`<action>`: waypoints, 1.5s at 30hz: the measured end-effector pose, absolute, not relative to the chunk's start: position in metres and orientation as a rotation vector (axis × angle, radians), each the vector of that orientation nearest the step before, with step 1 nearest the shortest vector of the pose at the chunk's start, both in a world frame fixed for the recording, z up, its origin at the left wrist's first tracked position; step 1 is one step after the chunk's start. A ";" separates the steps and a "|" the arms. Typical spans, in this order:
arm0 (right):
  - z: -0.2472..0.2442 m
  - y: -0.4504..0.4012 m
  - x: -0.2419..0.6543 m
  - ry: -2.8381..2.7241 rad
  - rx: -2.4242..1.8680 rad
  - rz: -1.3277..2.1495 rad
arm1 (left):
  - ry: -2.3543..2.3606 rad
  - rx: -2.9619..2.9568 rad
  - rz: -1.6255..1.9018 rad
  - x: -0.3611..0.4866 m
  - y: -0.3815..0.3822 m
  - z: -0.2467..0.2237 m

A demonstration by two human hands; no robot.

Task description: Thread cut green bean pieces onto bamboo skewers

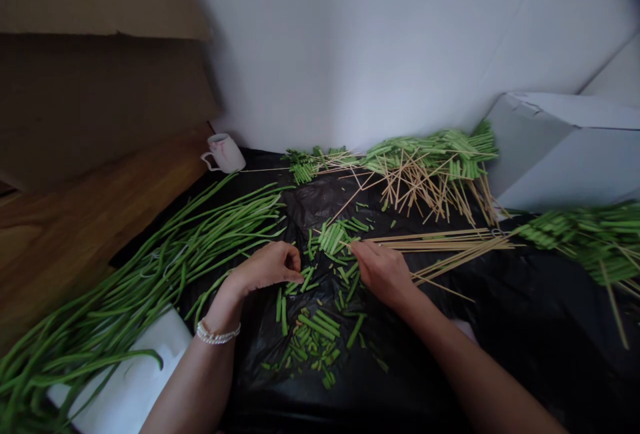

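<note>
Right hand (383, 274) pinches bamboo skewers (450, 246); left hand (267, 267) curls narrowly beside cut green beans (317, 327).

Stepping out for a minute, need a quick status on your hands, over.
Left hand curled, fingertips at cut green bean pieces. Right hand at the ends of long wooden skewers. More pieces scattered between hands on black plastic sheet.

Long beans (150, 267) lie left of cut pieces (315, 334) on a plastic sheet (525, 327), skewers (440, 241) right, mug (223, 153) behind.
</note>
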State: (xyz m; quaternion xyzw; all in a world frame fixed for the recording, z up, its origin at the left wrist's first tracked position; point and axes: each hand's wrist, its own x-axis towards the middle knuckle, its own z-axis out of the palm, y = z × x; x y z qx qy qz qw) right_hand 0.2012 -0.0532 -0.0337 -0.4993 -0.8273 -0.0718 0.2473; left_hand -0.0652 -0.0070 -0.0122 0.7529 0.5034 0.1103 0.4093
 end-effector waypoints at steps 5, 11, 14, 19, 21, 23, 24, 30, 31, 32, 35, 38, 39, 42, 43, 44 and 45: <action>-0.035 -0.053 0.201 -2.240 -1.355 -0.196 | 1.216 1.906 0.270 -0.061 -0.009 -0.008; -0.035 -0.053 0.202 -2.221 -1.363 -0.165 | 1.138 1.844 0.374 -0.055 -0.010 -0.005; -0.036 -0.052 0.202 -2.202 -1.354 -0.138 | 1.207 1.851 0.530 -0.052 -0.007 -0.005; -0.037 -0.053 0.202 -2.187 -1.332 -0.138 | 1.249 1.620 0.874 -0.044 -0.004 -0.004; -0.035 -0.054 0.201 -2.189 -1.326 -0.155 | 1.202 1.388 0.958 -0.040 -0.004 -0.004; -0.033 -0.055 0.200 -2.200 -1.322 -0.161 | 1.142 1.152 0.996 -0.037 -0.005 -0.004; -0.032 -0.055 0.200 -2.207 -1.321 -0.157 | 1.111 1.059 1.001 -0.035 -0.006 -0.004; -0.031 -0.058 0.197 -2.232 -1.317 -0.143 | 0.985 0.896 0.979 -0.035 -0.005 -0.006; -0.031 -0.058 0.197 -2.233 -1.318 -0.151 | 0.979 0.895 0.979 -0.035 -0.005 -0.007; -0.031 -0.059 0.197 -2.233 -1.320 -0.160 | 0.975 0.898 0.978 -0.036 -0.005 -0.008; -0.031 -0.059 0.196 -2.235 -1.326 -0.162 | 0.966 0.924 0.968 -0.036 -0.006 -0.008; -0.030 -0.059 0.196 -2.234 -1.332 -0.143 | 0.979 0.949 0.964 -0.035 -0.006 -0.007; -0.030 -0.059 0.196 -2.236 -1.335 -0.137 | 0.988 0.952 0.965 -0.034 -0.007 -0.007; -0.029 -0.059 0.196 -2.252 -1.355 -0.125 | 1.019 0.964 0.977 -0.033 -0.007 -0.007; -0.029 -0.059 0.196 -2.259 -1.367 -0.123 | 1.033 0.973 0.982 -0.033 -0.007 -0.007; -0.029 -0.060 0.195 -2.266 -1.380 -0.123 | 1.049 0.987 0.989 -0.032 -0.007 -0.007; -0.029 -0.060 0.195 -2.272 -1.394 -0.123 | 1.067 1.006 0.997 -0.032 -0.007 -0.008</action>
